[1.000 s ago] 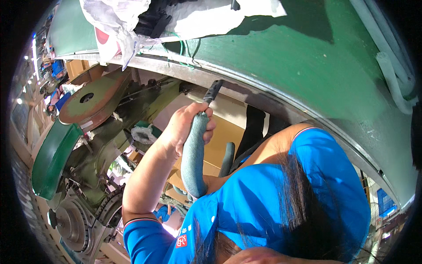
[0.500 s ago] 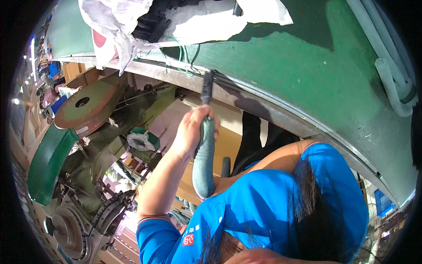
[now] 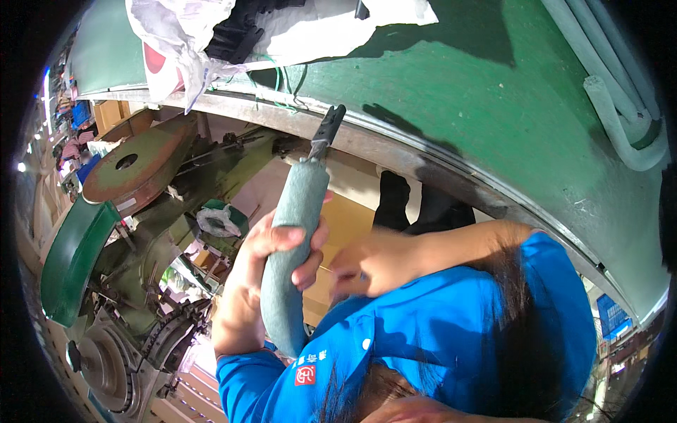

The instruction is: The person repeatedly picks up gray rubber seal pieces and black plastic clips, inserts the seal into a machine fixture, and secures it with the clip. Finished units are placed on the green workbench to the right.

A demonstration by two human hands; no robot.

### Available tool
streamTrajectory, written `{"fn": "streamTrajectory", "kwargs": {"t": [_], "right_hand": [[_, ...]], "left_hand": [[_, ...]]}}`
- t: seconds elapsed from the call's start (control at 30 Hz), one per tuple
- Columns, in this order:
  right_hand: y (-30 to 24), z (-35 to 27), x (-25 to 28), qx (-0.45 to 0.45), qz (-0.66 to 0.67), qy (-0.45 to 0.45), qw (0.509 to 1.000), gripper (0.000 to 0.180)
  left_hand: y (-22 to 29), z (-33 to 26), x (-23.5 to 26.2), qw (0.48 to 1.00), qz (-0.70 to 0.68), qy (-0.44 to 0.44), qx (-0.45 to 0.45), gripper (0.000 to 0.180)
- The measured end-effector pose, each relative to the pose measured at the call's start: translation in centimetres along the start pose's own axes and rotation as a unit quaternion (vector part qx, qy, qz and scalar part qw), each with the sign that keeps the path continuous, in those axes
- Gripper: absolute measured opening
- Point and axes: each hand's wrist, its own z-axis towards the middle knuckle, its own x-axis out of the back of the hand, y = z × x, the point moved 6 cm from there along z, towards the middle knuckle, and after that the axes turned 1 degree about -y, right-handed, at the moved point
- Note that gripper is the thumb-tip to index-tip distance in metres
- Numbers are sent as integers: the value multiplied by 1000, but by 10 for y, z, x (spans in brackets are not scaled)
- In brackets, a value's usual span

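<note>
1 left hand [image 3: 257, 257] wraps curved gray-green tube [image 3: 299, 201] mid-length, likely to leave black end piece [image 3: 327, 128] clear; right hand [image 3: 370, 262] blurred, cannot tell grip.

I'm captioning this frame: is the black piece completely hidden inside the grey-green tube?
No, the black piece sticks out beyond the upper end of the grey-green tube held in the left hand.

A white bag [image 3: 169, 28] lies on the green table [image 3: 451, 77], one corner hanging over its metal edge [image 3: 233, 106]. At left stands a machine [image 3: 106, 363] with a rusty cover [image 3: 155, 151] and a curved green guard [image 3: 74, 264]. A cardboard box [image 3: 111, 113] sits at upper left, a blue crate [image 3: 612, 317] at far right.
</note>
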Motion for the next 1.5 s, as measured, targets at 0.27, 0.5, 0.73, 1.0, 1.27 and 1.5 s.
{"fn": "streamTrajectory", "kwargs": {"t": [0.27,0.5,0.73,1.0,1.27,1.5], "right_hand": [[-27,-1,69,294,-392,300,818,39],[3,11,75,270,-367,349,819,12],[-24,22,76,324,-348,353,806,14],[-24,36,76,282,-387,388,787,17],[-49,38,59,290,-401,360,791,13],[-45,32,63,286,-401,408,769,12]], "left_hand": [[-31,0,15,993,-91,70,41,42],[-27,-19,4,999,-43,20,10,97],[-22,-45,28,989,60,31,135,63],[-11,-41,20,988,35,79,125,66],[-9,-46,35,983,77,41,164,34],[-13,-98,46,899,391,71,186,43]]}}
